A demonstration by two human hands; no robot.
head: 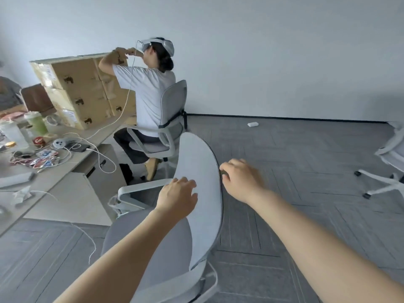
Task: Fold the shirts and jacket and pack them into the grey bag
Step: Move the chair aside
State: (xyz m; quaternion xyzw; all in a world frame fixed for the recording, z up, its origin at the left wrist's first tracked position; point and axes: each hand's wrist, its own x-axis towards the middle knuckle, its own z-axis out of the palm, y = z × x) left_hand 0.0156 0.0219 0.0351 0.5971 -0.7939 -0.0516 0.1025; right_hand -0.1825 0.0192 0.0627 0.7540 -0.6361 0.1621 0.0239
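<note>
Hands: left (pixel 177 196) flat on chair backrest (pixel 196 206) | right (pixel 241 179) curled round its edge

You see a desk (pixel 65 171) with brown boxes (pixel 83 90), a green cup (pixel 36 122), a red can (pixel 38 140), white cords (pixel 87 147) and snack packets (pixel 43 159) on it.

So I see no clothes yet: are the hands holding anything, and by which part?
The right hand grips the rear edge of the office chair backrest, fingers curled round it. The left hand only rests on the backrest's front.
</note>
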